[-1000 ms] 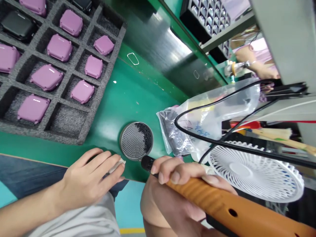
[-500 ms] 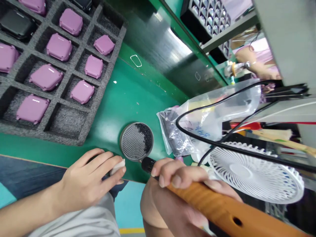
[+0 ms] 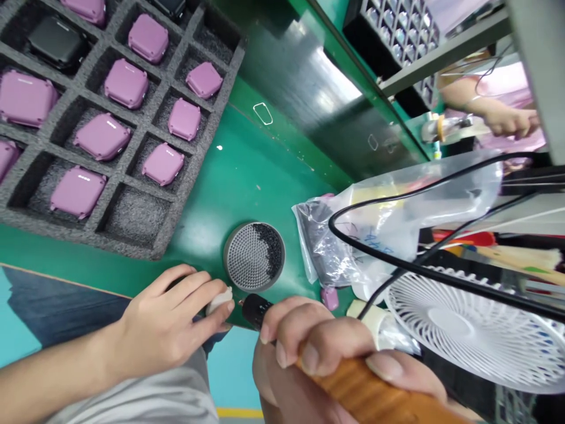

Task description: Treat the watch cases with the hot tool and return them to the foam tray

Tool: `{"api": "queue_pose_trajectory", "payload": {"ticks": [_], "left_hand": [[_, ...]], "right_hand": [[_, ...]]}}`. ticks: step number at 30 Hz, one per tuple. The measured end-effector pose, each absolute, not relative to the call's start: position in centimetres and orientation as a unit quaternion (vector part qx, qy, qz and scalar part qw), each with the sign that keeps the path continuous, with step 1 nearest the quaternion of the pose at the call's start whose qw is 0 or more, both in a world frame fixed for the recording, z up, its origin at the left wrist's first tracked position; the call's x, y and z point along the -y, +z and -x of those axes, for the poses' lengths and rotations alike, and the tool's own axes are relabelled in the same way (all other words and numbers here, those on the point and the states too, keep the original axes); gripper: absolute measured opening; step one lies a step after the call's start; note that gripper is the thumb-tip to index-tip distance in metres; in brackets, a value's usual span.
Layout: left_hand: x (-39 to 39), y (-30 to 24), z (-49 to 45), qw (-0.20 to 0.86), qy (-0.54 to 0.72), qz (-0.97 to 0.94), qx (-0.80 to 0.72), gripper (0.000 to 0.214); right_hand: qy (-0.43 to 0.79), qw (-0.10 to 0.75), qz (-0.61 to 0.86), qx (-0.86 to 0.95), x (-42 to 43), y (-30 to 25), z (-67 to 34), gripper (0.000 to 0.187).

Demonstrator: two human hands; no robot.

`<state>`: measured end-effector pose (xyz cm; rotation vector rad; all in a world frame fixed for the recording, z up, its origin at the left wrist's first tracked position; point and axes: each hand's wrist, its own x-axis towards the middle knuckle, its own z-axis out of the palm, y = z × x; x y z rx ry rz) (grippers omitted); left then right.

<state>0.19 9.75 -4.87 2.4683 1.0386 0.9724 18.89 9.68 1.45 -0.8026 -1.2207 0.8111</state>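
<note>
My right hand [image 3: 318, 341] is wrapped round an electric screwdriver [image 3: 353, 383] with an orange-brown body and a black nose. Its tip points left, close to the fingertips of my left hand and just below the dish. My left hand [image 3: 172, 318] lies at the table's front edge, fingers curled and closed. A whitish piece [image 3: 219, 299] shows between its index finger and thumb, and something dark is partly visible under the fingers; their kind is hidden. Beyond both hands stands a round grey dish [image 3: 241, 259] with a dimpled floor and small black screws [image 3: 272, 250] heaped along its right side.
A grey foam tray [image 3: 176, 221] at the left holds several purple watch cases [image 3: 79, 191] and dark ones [image 3: 59, 42]. To the right are a clear plastic bag [image 3: 353, 224], a looping black cable [image 3: 375, 242] and a white fan [image 3: 463, 324]. A co-worker's hand [image 3: 507, 118] shows beyond the shelf.
The screwdriver's tip has moved from the dish's lower rim down and left, towards my left hand. My left hand keeps its closed hold. The whole view has shifted slightly.
</note>
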Motion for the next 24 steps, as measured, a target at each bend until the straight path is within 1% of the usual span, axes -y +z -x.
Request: {"api": "queue_pose_trajectory", "payload": {"ticks": [6, 9, 11, 13, 17, 18, 20, 22, 24], "left_hand": [[-9.6, -5.0, -0.2, 0.143, 0.338, -0.857, -0.361, 0.024], [-9.5, -5.0, -0.2, 0.145, 0.336, -0.857, -0.362, 0.025], [-9.5, -5.0, -0.1, 0.147, 0.333, -0.859, -0.361, 0.025], [-9.6, -5.0, 0.0, 0.147, 0.328, -0.863, -0.356, 0.025], [-9.6, -5.1, 0.1, 0.145, 0.322, -0.867, -0.351, 0.025], [-9.6, -5.1, 0.0, 0.146, 0.322, -0.866, -0.354, 0.024], [-9.6, -5.1, -0.1, 0.151, 0.325, -0.861, -0.362, 0.022], [-9.6, -5.1, -0.2, 0.156, 0.331, -0.855, -0.368, 0.02], [-9.6, -4.9, -0.2, 0.159, 0.336, -0.851, -0.369, 0.018]], "right_hand": [[0.347, 0.669, 0.342, 0.56, -9.7, 1.0, -18.9, 0.029], [0.339, 0.671, 0.365, 0.55, -9.6, 1.1, -18.4, 0.032], [0.327, 0.67, 0.381, 0.547, -9.9, 1.5, -18.4, 0.03], [0.363, 0.624, 0.37, 0.585, -10.8, 2.3, -19.1, 0.028], [0.519, 0.424, 0.292, 0.682, -13.6, 4.0, -21.3, 0.031], [0.537, 0.396, 0.293, 0.685, -14.1, 4.3, -21.7, 0.033], [0.553, 0.371, 0.297, 0.684, -14.4, 4.4, -22.2, 0.035], [0.548, 0.391, 0.311, 0.671, -13.8, 4.1, -22.2, 0.033], [0.524, 0.444, 0.315, 0.655, -12.9, 3.7, -22.0, 0.03]]}}
